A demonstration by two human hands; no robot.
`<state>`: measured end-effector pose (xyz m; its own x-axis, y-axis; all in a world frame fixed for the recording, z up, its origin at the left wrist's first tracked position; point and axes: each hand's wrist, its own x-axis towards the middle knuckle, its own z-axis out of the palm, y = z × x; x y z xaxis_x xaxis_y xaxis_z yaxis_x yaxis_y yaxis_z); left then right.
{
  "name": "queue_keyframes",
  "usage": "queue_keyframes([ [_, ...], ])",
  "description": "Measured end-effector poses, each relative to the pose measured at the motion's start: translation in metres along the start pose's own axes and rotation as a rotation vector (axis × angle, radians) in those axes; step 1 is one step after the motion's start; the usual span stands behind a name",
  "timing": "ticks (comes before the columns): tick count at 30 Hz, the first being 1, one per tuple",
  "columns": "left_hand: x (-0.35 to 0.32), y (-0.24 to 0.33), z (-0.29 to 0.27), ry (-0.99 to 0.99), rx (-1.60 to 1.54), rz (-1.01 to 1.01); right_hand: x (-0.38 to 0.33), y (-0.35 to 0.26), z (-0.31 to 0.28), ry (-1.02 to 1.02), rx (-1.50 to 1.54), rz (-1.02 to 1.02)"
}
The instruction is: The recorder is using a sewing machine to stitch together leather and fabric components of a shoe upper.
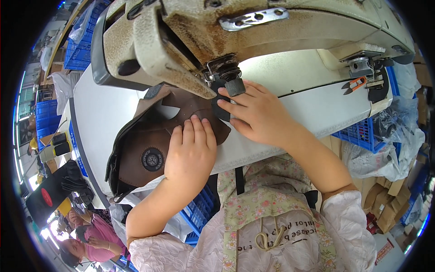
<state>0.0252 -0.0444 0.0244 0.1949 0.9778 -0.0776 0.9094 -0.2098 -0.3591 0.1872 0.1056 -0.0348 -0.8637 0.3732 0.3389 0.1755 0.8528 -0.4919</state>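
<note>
A brown leather-like piece (133,170) with dark edges lies folded and partly raised on the white sewing table (97,109), its right end by the needle area of a worn beige sewing machine (204,36). A round black badge (152,159) is fixed on the piece. My left hand (192,152) rests flat on it, fingers stretched out side by side. Beside the machine's round knurled knob (235,87), my right hand (260,115) has its fingers spread, fingertips at a small black patch (220,100) by the piece's right end. The needle tip is hidden.
Orange-handled thread snips (355,85) lie at the right of the machine bed. Blue crates (358,136) and clear plastic bags (378,158) stand off the table's right side. At the lower left, a person in a pink top (102,235) sits at another workplace.
</note>
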Motion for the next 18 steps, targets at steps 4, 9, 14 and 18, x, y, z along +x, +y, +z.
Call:
queue_keyframes([
  [4,0.002,0.0,0.001,-0.005,-0.043,0.004,-0.002,0.004,-0.001,-0.009,0.022,-0.001],
  [9,0.001,-0.001,0.0,-0.02,-0.081,0.026,-0.002,0.007,0.004,0.018,0.002,-0.007],
  [14,0.003,0.001,0.001,-0.02,-0.065,0.012,-0.001,0.01,0.004,0.037,0.012,-0.016],
  [18,0.003,0.001,0.002,-0.01,-0.052,0.019,-0.001,0.012,0.006,0.036,0.013,-0.022],
])
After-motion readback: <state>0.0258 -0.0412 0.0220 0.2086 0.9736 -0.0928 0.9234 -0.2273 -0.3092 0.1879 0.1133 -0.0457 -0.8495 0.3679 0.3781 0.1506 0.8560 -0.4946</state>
